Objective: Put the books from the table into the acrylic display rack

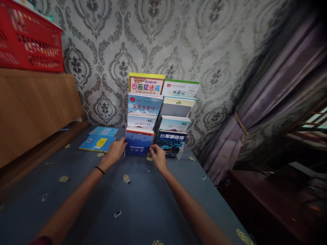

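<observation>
Head view: left hand (117, 149) and right hand (157, 156), fingers pinched, grip the blue book (139, 142); flat books (88, 144), cabinet (38, 109) and red basket (19, 51) sit left.

Grey wallpaper (109, 51) with darker damask motifs. Red basket (43, 46); brown wood-grain cabinet (38, 109); purple curtain (278, 68) with golden tie (240, 122). Blue-grey cloth (102, 211) printed with pale yellow, black-dotted shapes. Front left book (139, 142) deep blue, front right book (170, 142) navy with white lettering; top left book (146, 83) yellow-edged, top right book (180, 88) green-edged. Flat books (97, 143) bright blue, nearer one yellow-patched. Wristband (99, 170) black.
</observation>
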`<action>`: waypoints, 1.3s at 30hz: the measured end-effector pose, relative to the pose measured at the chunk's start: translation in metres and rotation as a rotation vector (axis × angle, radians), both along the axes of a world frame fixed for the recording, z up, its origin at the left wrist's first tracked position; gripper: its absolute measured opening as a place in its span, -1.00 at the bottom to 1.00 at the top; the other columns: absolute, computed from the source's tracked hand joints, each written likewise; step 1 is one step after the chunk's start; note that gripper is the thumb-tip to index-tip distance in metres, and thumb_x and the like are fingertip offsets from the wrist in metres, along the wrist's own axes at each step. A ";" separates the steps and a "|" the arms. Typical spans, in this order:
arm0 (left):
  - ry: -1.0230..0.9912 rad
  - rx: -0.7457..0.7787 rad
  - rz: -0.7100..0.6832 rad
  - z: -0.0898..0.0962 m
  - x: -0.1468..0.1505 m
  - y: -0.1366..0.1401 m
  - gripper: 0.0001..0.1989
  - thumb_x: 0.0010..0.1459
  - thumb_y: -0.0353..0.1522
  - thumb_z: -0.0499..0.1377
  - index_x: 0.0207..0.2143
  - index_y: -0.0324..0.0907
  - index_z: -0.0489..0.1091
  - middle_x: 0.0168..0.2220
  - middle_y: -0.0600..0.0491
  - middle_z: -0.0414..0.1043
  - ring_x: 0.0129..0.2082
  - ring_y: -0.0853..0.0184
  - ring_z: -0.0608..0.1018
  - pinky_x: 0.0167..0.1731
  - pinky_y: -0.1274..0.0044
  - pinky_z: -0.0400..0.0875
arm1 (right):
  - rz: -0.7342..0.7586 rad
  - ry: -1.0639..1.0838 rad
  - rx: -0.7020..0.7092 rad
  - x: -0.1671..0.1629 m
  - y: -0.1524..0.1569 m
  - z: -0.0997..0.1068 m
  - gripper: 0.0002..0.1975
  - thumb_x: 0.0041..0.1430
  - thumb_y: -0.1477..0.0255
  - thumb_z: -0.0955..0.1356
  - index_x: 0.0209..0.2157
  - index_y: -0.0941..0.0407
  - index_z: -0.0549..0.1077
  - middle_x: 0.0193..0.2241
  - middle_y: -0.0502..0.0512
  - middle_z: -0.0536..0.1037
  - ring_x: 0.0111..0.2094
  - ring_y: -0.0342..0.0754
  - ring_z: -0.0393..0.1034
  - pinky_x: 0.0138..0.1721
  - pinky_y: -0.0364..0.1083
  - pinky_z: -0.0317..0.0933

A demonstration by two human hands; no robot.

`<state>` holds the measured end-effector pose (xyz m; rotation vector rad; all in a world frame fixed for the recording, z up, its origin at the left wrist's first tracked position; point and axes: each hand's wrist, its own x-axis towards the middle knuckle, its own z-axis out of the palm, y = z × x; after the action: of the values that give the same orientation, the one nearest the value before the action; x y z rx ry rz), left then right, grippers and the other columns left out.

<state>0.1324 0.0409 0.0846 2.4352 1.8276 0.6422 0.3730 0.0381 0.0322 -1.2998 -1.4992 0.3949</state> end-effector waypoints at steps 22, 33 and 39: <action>0.218 0.038 0.177 0.036 0.021 -0.011 -0.60 0.45 -0.25 -0.26 0.02 -0.23 0.28 -0.18 -0.20 0.59 -0.20 0.07 0.64 -0.26 0.39 0.40 | 0.048 0.073 0.032 -0.011 -0.006 0.013 -0.48 0.21 0.37 0.24 0.18 0.21 0.40 -0.45 0.05 0.57 -0.48 -0.05 0.48 -0.37 -0.10 0.35; 0.227 0.042 0.179 0.041 0.021 -0.009 -0.58 0.44 -0.22 -0.21 0.03 -0.25 0.32 -0.22 -0.22 0.59 -0.22 0.05 0.64 -0.27 0.40 0.41 | 0.030 0.115 0.051 -0.012 -0.011 0.016 -0.53 0.21 0.38 0.23 0.13 0.19 0.37 -0.42 0.04 0.54 -0.45 -0.04 0.48 -0.32 -0.08 0.34; 0.176 0.018 0.161 0.038 0.017 -0.007 -0.56 0.43 -0.20 -0.20 0.04 -0.21 0.35 -0.19 -0.21 0.59 -0.19 0.03 0.63 -0.24 0.39 0.38 | 0.041 0.041 0.119 -0.029 -0.025 0.028 -0.70 0.27 0.32 0.22 -0.03 0.11 0.38 -0.38 0.04 0.50 -0.41 -0.06 0.43 -0.33 -0.11 0.30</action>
<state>0.1492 0.0340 0.1226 2.4446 2.1087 0.4665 0.3438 0.0129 0.0598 -1.1627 -1.4939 0.3515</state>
